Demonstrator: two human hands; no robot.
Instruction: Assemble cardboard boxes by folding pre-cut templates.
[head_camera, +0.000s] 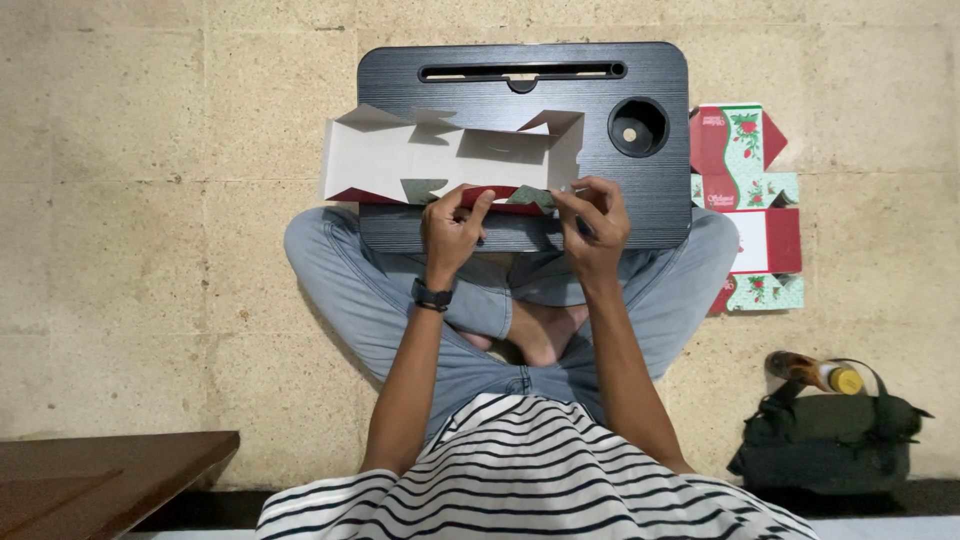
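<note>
Head view, unfolded box (450, 155) lying left-right, both hands (455, 225) (592, 222) pinching near edge

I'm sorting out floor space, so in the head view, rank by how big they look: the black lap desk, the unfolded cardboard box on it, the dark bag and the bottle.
1. Lap desk
2. Cardboard box
3. Bag
4. Bottle
</note>
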